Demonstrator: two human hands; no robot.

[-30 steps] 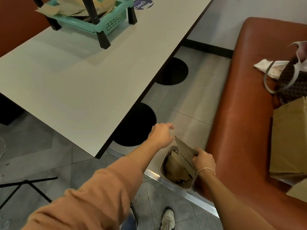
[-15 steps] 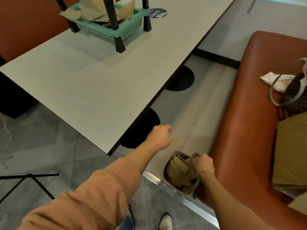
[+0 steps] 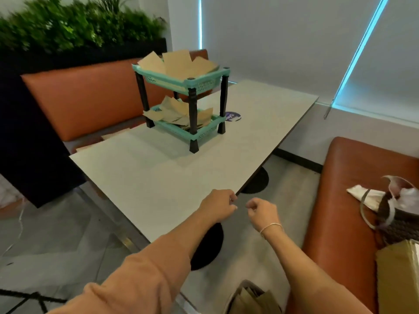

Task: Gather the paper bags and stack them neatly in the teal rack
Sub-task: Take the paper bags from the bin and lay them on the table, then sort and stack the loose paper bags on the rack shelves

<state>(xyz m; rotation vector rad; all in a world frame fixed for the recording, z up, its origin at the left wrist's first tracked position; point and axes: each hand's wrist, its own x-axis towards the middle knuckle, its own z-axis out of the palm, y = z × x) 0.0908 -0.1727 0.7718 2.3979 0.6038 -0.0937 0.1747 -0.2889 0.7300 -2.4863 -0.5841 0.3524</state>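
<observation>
A two-tier teal rack (image 3: 199, 83) with black legs stands at the far end of the white table (image 3: 140, 177). Brown paper bags (image 3: 176, 63) lie loosely on its top tier, and more paper bags (image 3: 179, 114) are piled on the bottom tier. On the floor below me a grey bin (image 3: 238, 293) holds several folded paper bags (image 3: 256, 300). My left hand (image 3: 218, 203) hovers at the table's near corner, fingers curled with nothing in them. My right hand (image 3: 261, 211) is beside it, also curled and holding nothing.
Orange benches (image 3: 344, 211) flank the table. On the right bench sit a woven handbag (image 3: 399, 218) and a large brown bag (image 3: 399, 275). Flat brown sheets (image 3: 115, 134) lie on the far bench. Black round table bases (image 3: 256, 180) stand on the tiled floor.
My head has lifted from the bin to the table and rack. My right hand came up out of the bin with nothing in it, and both hands now hover near the table corner.
</observation>
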